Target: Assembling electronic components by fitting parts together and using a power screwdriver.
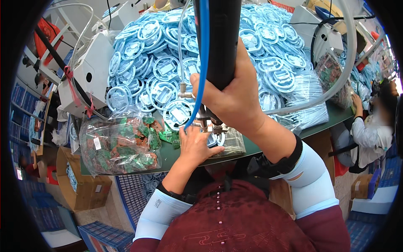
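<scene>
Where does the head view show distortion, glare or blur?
All head view: fisheye bows the near edge of the green tabletop; glare flecks the clear bag at left; co-worker's head at far right blurred; right hand and left hand fairly sharp.

Tabletop (168,154): heap of round parts (270,63) fills the middle and back. Bagged circuit boards (119,147) at front left, a few loose boards (170,136) just right of the bag. One boxy housing (86,75) left of the heap, another (321,40) at right rear. Bagged strips (308,103) right front of the heap; second board bag (331,77) beyond, near the right edge. Driver (222,42) in front of the heap, right hand (237,94) around it, left hand (194,145) below by the front edge. Floor, left: carton (90,197) with parts inside. Co-worker (371,130) off to the right.
</scene>
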### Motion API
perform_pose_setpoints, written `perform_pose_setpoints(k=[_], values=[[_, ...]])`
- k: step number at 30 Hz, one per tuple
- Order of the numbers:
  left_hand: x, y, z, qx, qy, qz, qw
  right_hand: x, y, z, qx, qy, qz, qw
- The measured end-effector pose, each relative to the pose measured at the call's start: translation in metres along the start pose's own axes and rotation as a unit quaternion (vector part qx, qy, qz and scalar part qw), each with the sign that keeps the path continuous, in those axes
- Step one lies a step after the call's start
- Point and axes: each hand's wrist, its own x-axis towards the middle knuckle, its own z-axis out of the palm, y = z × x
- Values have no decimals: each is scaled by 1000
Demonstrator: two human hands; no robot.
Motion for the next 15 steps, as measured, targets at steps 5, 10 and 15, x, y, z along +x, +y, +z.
perform_pose_setpoints(k=[5, 10, 15], values=[[5, 4, -4, 14, -4, 1, 1000, 1, 6, -1, -11, -5, 18, 1000], [6, 5, -7, 20, -19, -1, 1000, -4, 14, 1, -15, 0, -5, 1000], [6, 5, -5, 1, -18, -9, 1000, -18, 13, 4, 20, 18, -2, 1000]])
